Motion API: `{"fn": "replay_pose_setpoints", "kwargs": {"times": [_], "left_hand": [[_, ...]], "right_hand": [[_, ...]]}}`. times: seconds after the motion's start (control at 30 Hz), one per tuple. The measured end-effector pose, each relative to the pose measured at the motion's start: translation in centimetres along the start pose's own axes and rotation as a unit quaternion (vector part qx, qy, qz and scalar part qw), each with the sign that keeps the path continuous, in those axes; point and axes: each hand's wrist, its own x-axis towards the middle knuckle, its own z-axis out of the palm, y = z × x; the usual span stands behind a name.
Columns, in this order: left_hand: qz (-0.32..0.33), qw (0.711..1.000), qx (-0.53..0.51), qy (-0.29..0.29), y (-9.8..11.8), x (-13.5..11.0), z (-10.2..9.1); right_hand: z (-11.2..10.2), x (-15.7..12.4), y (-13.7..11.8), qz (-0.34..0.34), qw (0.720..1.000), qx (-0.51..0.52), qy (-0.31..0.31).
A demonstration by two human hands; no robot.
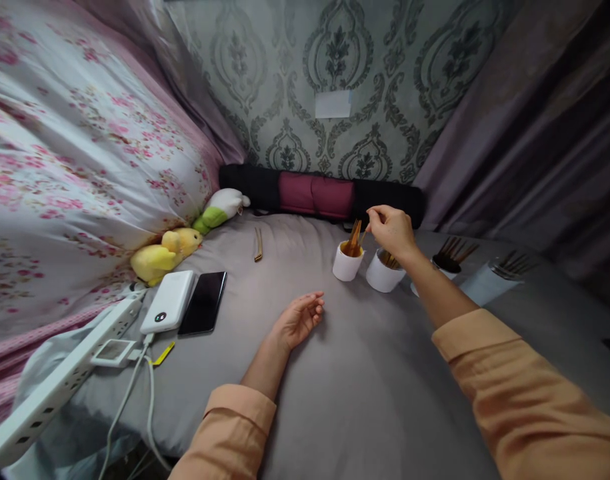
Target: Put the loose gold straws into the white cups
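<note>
My right hand (392, 231) is raised over two white cups, its fingers pinched on a thin brown stick (363, 236) just above the left cup (347, 265), which holds several orange-brown sticks. The second cup (383, 273) sits right under my wrist with a few sticks in it. My left hand (299, 320) rests on the grey bedsheet (365, 373), palm up, fingers loosely curled and apart, holding nothing. One loose stick (258, 244) lies on the sheet to the left of the cups.
Two more white cups with dark sticks (447, 261) (489, 280) stand to the right. A black phone (203, 302), white power bank (168, 301), power strip (59, 380) and yellow plush toys (165, 252) lie at left. A black and maroon bolster (315, 193) lines the wall.
</note>
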Motion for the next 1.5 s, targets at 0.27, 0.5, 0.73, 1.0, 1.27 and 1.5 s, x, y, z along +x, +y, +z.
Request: {"fn": "replay_pose_setpoints", "kwargs": {"times": [0.27,0.5,0.73,1.0,1.27,1.5], "left_hand": [[0.003,1.000,0.004,-0.006,0.0,-0.1,-0.1],[0.006,1.000,0.001,-0.015,-0.1,-0.1,-0.1],[0.011,1.000,0.011,-0.012,-0.2,-0.1,0.0],[0.019,1.000,0.013,-0.009,-0.3,0.1,-0.2],[0.026,0.999,0.020,-0.014,-0.4,-0.1,0.0],[0.025,0.999,0.027,-0.008,-0.4,-0.2,0.2]], "right_hand": [[-0.6,-1.8,0.1,0.020,0.999,0.033,0.018],[0.2,-5.5,0.0,0.039,0.995,0.091,0.003],[3.4,-10.0,0.0,0.064,0.986,0.140,-0.066],[7.5,-12.6,0.3,0.089,0.978,0.153,-0.106],[9.1,-14.1,1.9,0.129,0.970,0.173,-0.108],[9.4,-14.6,2.3,0.129,0.974,0.155,-0.099]]}}
